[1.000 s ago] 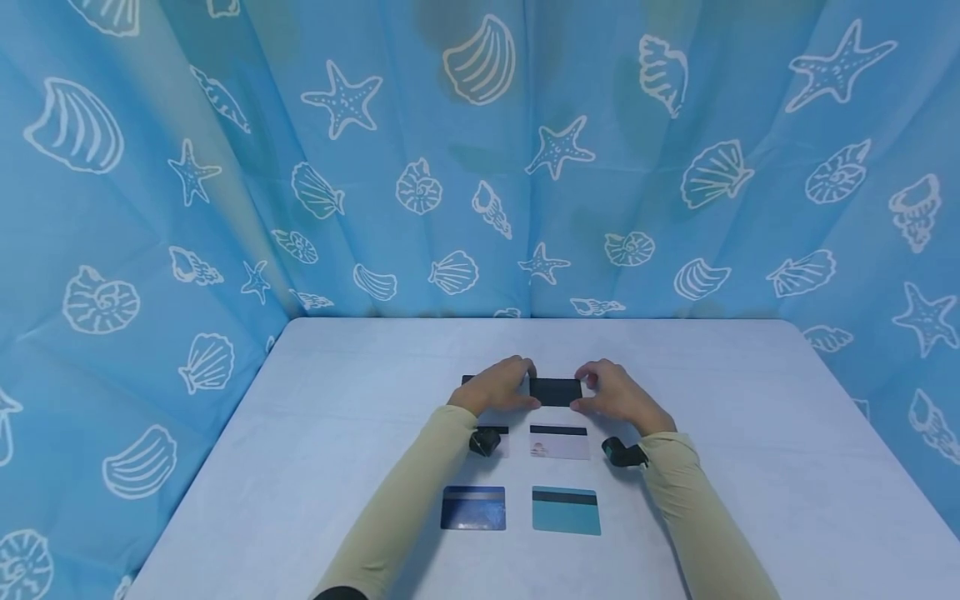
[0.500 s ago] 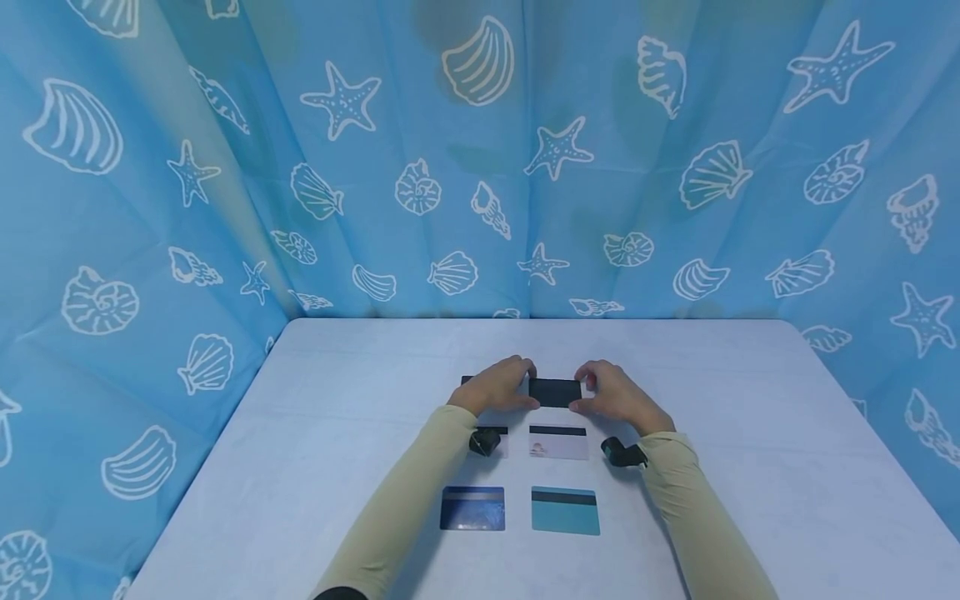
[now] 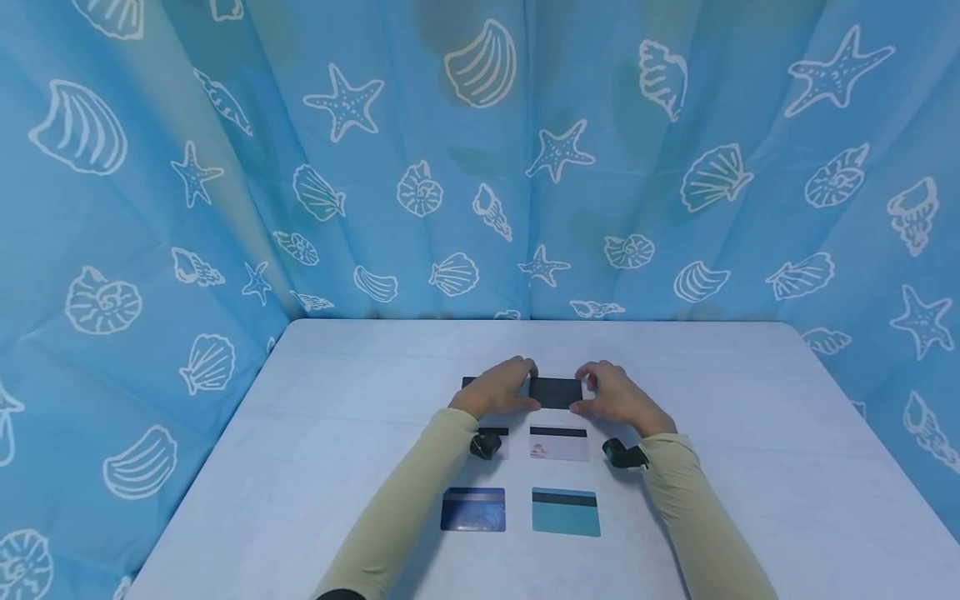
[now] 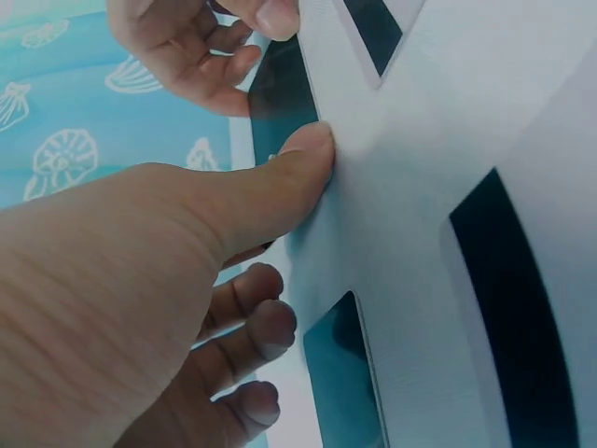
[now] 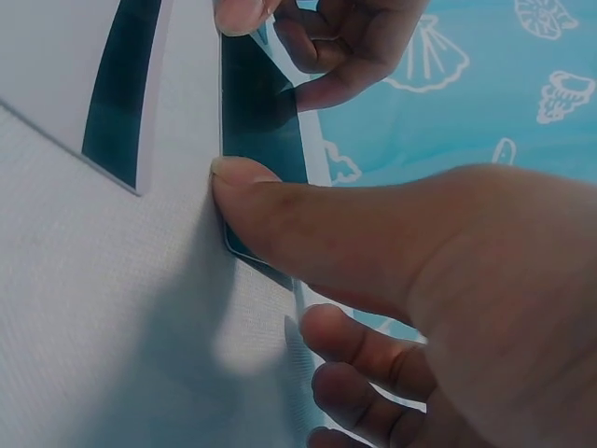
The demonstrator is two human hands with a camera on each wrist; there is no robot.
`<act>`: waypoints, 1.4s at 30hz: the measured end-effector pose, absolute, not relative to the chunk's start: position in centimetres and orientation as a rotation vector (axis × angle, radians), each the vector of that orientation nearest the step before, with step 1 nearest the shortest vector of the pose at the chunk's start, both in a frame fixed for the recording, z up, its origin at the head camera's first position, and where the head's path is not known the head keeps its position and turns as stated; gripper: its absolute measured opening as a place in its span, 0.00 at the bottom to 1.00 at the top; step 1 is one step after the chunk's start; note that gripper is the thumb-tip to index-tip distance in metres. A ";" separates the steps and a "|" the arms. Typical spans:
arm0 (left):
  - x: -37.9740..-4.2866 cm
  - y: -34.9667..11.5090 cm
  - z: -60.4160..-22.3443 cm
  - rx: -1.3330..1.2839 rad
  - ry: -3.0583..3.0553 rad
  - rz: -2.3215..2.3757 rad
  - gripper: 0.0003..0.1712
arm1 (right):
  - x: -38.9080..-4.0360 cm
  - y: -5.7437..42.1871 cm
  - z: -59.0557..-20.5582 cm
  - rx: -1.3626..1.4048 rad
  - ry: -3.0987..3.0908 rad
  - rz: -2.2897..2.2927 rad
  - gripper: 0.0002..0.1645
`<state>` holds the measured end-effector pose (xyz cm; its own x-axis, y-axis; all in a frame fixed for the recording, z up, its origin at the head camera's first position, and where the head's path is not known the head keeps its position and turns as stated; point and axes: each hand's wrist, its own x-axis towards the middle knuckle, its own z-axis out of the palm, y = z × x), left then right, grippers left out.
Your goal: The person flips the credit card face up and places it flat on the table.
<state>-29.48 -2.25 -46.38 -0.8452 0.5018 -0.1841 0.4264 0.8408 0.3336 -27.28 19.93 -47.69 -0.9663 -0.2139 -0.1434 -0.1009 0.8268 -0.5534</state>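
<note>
A black card is at the back of the table, between the two hands. My left hand pinches its left end, thumb on the near edge. At the right end, my right hand pinches the same card, its thumb along the near edge. In the right wrist view, the near corner of the black card seems slightly raised, with shadow beneath. Another dark card lies by the left hand's loosely curled other fingers; that hand mostly covers it in the head view.
Nearer on the white table lies a pale card with a dark stripe. A similar card is partly hidden by the left wrist camera. Closest are a dark blue card and a teal card. A blue shell-patterned curtain hangs behind.
Both hands keep their places and their hold on the black card. The card looks very slightly taller in the head view, as if tilted a little. The other cards stay put.
</note>
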 end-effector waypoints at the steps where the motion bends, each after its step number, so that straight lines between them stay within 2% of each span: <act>1: -29.5 -2.3 -46.4 0.709 2.758 0.414 0.33 | -27.2 19.9 -47.6 -0.251 2.807 -0.831 0.35; 30: -29.1 -2.5 -46.5 0.699 2.764 0.396 0.34 | -26.6 20.1 -46.5 -0.250 2.766 -0.861 0.41; 42: -28.9 -2.0 -45.3 0.803 2.765 0.415 0.37 | -26.5 20.3 -45.8 -0.323 2.792 -0.873 0.41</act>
<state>-28.89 -2.02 -45.34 -0.8228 0.5504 -0.1414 0.4847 0.8096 0.3312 -26.54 20.27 -45.82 -0.9565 -0.2645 -0.1228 -0.1473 0.8018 -0.5791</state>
